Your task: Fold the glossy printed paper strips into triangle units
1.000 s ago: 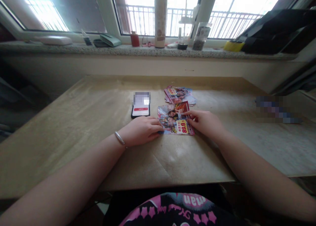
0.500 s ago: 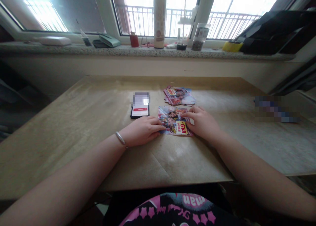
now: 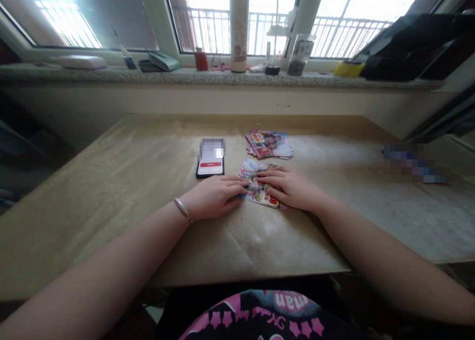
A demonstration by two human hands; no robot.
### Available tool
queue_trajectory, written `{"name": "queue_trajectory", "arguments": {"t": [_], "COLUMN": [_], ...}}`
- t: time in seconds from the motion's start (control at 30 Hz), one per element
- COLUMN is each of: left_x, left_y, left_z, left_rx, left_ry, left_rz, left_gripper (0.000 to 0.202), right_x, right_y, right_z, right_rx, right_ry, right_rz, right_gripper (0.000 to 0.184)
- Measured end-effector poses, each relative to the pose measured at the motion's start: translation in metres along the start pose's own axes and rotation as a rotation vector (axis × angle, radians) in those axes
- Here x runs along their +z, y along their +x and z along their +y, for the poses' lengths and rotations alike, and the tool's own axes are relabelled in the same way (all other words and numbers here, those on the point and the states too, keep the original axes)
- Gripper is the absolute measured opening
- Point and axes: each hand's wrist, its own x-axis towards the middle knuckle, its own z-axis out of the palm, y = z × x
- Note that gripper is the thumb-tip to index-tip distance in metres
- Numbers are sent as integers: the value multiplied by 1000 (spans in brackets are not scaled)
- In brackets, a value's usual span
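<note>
My left hand (image 3: 213,197) and my right hand (image 3: 291,187) lie flat on the tabletop, fingertips nearly meeting over a folded glossy advertising flyer (image 3: 256,187). The flyer shows printed faces and a yellow price tag, and my fingers hide much of it. My left fingertips press its left edge, while my right fingers lie across its top. A silver bangle (image 3: 181,208) circles my left wrist. Beyond the hands lies a stack of similar flyers (image 3: 267,144). A black smartphone (image 3: 210,168) with a partly blurred screen sits to the left.
The pale wooden table (image 3: 111,191) has a blurred object (image 3: 415,164) at the right. Behind it, a granite windowsill (image 3: 185,77) holds a tall insulated bottle (image 3: 239,28), a red cup (image 3: 201,60), a glass jar (image 3: 300,55) and small items.
The flyer looks narrower and more folded than before. My right hand has moved left over it, closing the gap to my left hand. The stack and phone stay in place.
</note>
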Motion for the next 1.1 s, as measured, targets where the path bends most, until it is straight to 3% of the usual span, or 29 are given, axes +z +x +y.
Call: {"name": "queue_trajectory", "arguments": {"t": [0.2,0.47,0.9,1.1], "left_x": [-3,-10,-10,-12], "left_y": [-1,0,-4,-5], "left_z": [2,5,-8,-9], "left_rx": [-65,-110,69,75], "left_ry": [46,151,234,231], "left_rz": [-12,-43,41,46], "left_gripper": [43,39,28,22], "right_x": [-4,-2,-1,-4], "right_y": [-2,-5,-6,-8], "right_z": [-2,-3,6,6], "right_rx": [46,63,-11,-60], "right_ry": [76,175,163,135], "right_rz": [-13,-1,-12,-41], "right_gripper": [44,48,56,59]}}
